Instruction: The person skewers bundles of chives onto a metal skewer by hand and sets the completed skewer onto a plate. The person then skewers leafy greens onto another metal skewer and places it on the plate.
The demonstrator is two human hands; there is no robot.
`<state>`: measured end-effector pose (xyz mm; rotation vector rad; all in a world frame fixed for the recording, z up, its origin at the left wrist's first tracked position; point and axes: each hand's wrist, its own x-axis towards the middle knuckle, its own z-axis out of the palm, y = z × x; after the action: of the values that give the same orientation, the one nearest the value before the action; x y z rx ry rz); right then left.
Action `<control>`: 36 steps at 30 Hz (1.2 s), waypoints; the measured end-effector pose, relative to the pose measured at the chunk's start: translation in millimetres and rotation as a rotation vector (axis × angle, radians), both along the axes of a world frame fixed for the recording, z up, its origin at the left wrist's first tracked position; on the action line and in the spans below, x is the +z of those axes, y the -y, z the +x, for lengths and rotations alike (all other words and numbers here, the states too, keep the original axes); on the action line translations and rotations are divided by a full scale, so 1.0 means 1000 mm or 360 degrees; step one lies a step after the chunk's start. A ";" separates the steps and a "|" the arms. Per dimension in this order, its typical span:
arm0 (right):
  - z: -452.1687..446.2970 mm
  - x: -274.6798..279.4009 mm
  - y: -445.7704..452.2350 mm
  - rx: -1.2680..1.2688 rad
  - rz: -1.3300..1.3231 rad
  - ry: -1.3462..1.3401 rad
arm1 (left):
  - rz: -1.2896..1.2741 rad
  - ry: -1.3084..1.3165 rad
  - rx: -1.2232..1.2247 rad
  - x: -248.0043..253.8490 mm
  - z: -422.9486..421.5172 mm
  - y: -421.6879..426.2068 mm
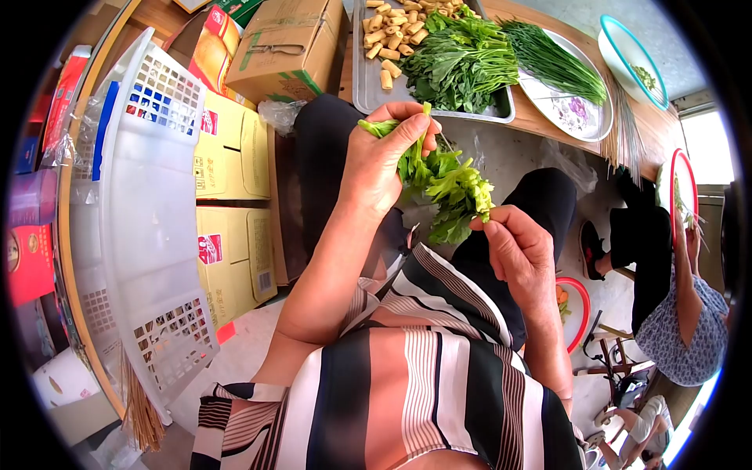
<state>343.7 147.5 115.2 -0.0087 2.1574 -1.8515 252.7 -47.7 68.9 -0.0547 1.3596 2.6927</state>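
Leafy green stalks (450, 188) hang between my two hands, above my lap. My left hand (384, 153) is closed round the stems at one end, thumb pressed on top. The fingertips of my right hand (517, 247) pinch the leafy tip at the other end. Beyond them, a metal tray (470, 114) on the table holds a pile of leafy greens (462, 63) and short tan cut pieces (392, 30). Beside it, long thin green stems (552, 59) lie on an oval white plate (576, 113).
Thin sticks (624, 133) and a teal-rimmed bowl (633, 63) are on the table's right. Cardboard boxes (231, 149) and a white plastic basket (149, 227) stand at left. A red-rimmed basin (581, 313) sits low at right, near another seated person (685, 329).
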 end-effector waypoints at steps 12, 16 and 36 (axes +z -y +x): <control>0.001 0.000 -0.001 0.0013 -0.0005 0.0045 | -0.0010 -0.0039 0.0001 0.000 -0.001 0.002; 0.001 0.003 -0.001 0.0004 0.0008 0.0042 | -0.0084 -0.0061 -0.0063 0.002 -0.002 0.008; 0.003 0.009 -0.010 0.0066 -0.0030 0.0138 | -0.0172 0.0042 -0.0404 0.010 -0.005 0.022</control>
<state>346.8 157.1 123.9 0.0222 2.0663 -1.8147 248.1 -69.4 78.5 0.0679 1.3991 2.4025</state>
